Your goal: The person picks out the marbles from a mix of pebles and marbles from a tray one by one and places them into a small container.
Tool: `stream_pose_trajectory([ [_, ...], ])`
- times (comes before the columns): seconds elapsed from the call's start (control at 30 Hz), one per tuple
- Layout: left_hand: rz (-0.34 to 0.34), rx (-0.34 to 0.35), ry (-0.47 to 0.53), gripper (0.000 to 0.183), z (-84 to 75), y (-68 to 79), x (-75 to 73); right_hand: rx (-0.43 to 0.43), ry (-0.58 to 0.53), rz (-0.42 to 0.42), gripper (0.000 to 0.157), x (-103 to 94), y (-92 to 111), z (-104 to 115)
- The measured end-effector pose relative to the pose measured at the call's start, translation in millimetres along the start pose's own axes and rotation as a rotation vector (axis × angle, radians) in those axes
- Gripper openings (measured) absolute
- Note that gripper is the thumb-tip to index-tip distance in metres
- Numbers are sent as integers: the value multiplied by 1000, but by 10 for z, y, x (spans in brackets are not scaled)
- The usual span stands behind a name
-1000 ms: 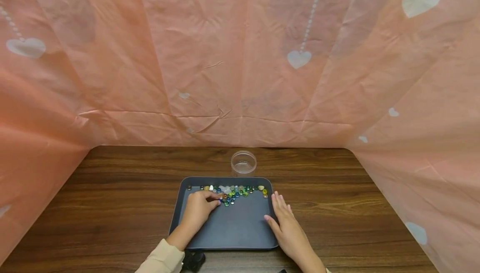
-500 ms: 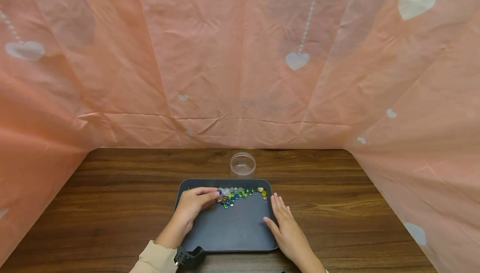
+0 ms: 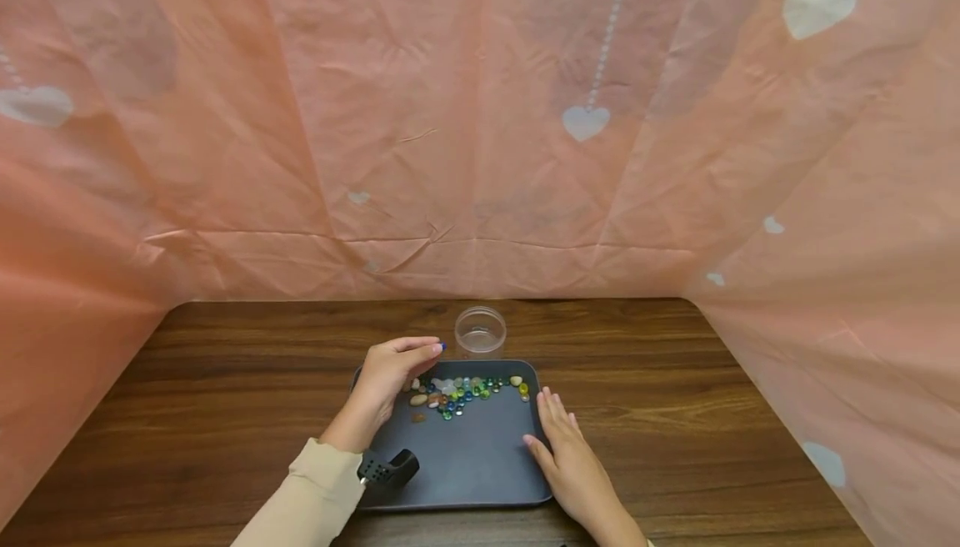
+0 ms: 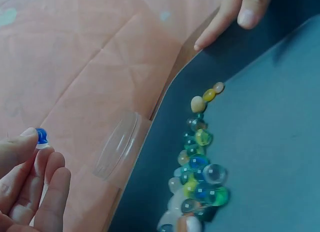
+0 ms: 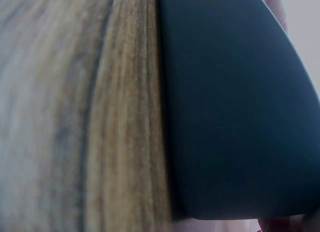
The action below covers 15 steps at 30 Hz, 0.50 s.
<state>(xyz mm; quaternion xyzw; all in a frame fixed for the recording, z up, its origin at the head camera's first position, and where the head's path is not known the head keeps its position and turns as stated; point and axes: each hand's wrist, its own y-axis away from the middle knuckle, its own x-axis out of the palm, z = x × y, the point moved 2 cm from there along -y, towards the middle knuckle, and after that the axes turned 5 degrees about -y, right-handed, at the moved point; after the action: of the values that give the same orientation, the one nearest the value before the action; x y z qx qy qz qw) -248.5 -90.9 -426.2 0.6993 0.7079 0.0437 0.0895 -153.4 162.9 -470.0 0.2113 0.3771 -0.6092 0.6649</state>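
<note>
My left hand (image 3: 384, 376) pinches a blue glass marble (image 4: 42, 136) between thumb and fingertips, raised above the far left rim of the dark grey tray (image 3: 480, 468). Just to the right of that marble stands a clear round plastic container (image 3: 480, 334), on the table behind the tray. Glass marbles (image 3: 468, 393) in green, blue, yellow and clear lie along the tray's far side, mixed with pebbles (image 3: 418, 400). My right hand (image 3: 573, 455) rests with straight fingers against the tray's right edge. In the right wrist view only slivers of fingers show past the tray wall.
Under the tray is a dark wood-grain table (image 3: 675, 414). A pink curtain (image 3: 465, 155) with white hearts hangs behind it and on both sides. A black strap device (image 3: 390, 469) on the left wrist hangs over the tray's front left corner.
My left hand has picked the blue marble out of the pile and lifted it up and away, over the tray's far rim beside the container. The right hand keeps its place.
</note>
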Motion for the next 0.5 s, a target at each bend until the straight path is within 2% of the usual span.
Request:
stream_pose_trajectory([
  [0.27,-8,11,-84,29,-72,-256,66,18,-14,17,63,7,9,16],
  [0.4,-19,52,-144,27,-118,-334,130,24,-17,18,64,5,10,21],
  [0.5,-53,112,-249,22,-151,-379,213,29,-17,19,64,2,11,19],
])
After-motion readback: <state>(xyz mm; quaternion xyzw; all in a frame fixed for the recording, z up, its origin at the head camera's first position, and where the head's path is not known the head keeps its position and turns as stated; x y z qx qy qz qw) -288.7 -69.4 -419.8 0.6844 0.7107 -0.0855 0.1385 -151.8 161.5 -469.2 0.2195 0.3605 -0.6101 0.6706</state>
